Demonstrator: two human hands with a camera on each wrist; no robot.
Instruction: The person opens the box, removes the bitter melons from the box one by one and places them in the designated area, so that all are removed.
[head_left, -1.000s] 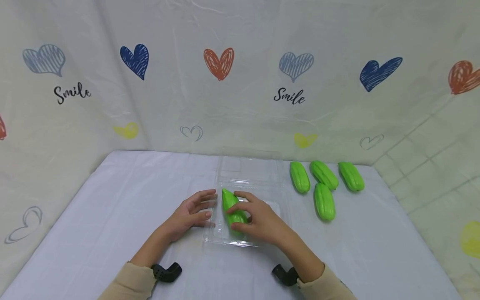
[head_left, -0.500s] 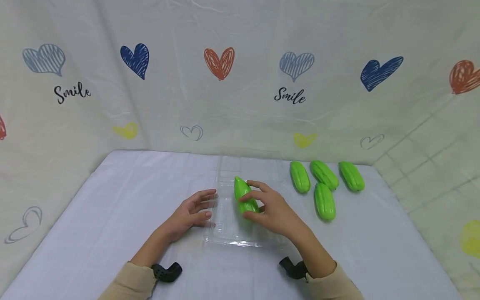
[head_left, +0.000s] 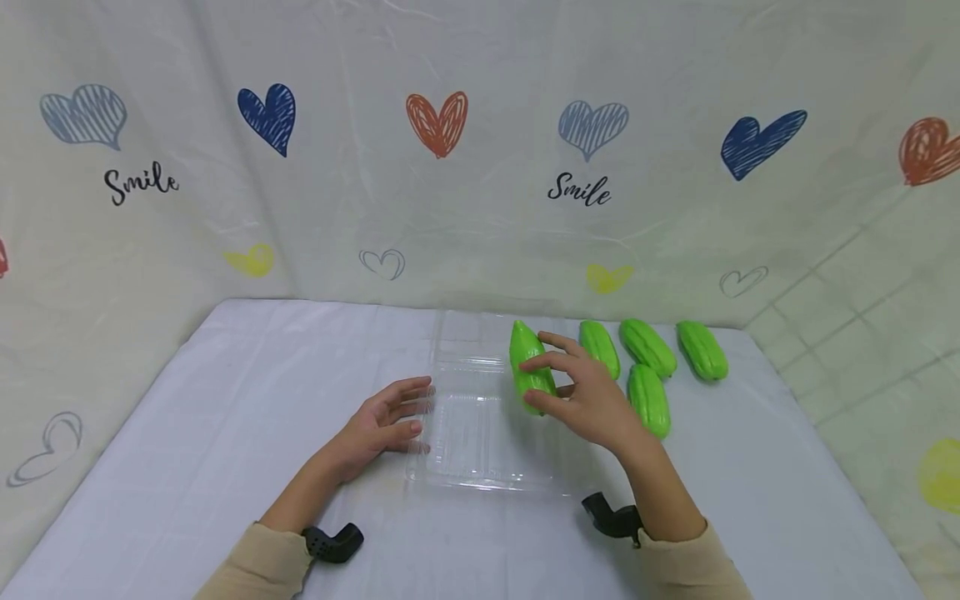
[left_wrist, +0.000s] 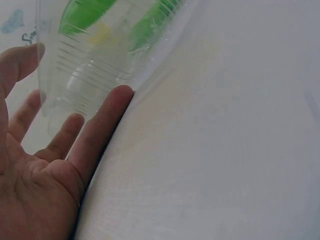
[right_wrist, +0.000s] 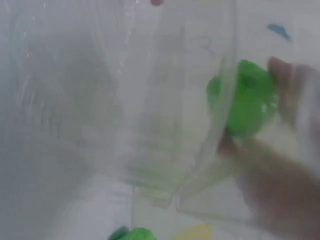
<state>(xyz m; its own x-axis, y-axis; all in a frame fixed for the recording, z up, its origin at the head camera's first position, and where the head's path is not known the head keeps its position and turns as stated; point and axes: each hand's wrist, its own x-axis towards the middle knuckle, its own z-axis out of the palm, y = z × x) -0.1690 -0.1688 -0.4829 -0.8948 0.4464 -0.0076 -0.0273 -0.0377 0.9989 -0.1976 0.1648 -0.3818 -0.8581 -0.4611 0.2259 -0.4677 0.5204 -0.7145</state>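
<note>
My right hand (head_left: 581, 392) pinches a bright green ribbed gourd (head_left: 531, 367) between thumb and fingers, its pointed end turned away from me. It is held over the right side of a clear plastic clamshell box (head_left: 465, 442), whose lid lies folded back behind the base. In the right wrist view the gourd's blunt end (right_wrist: 250, 100) shows between the blurred thumb and a finger. My left hand (head_left: 378, 429) has its fingers loosely extended along the left side of the box; in the left wrist view its fingertips (left_wrist: 120, 95) are right at the plastic wall.
Several similar green gourds lie on the white cloth (head_left: 225, 400) right of the box: one gourd (head_left: 648, 400) nearer me, another gourd (head_left: 702, 350) farther right. Behind the table hangs a curtain (head_left: 495, 225) printed with hearts. Black camera mounts (head_left: 333, 543) stick out at both wrists.
My right hand has lifted the green gourd out of the box's base and carried it right and away from me. The left hand has stayed at the box's left side.
</note>
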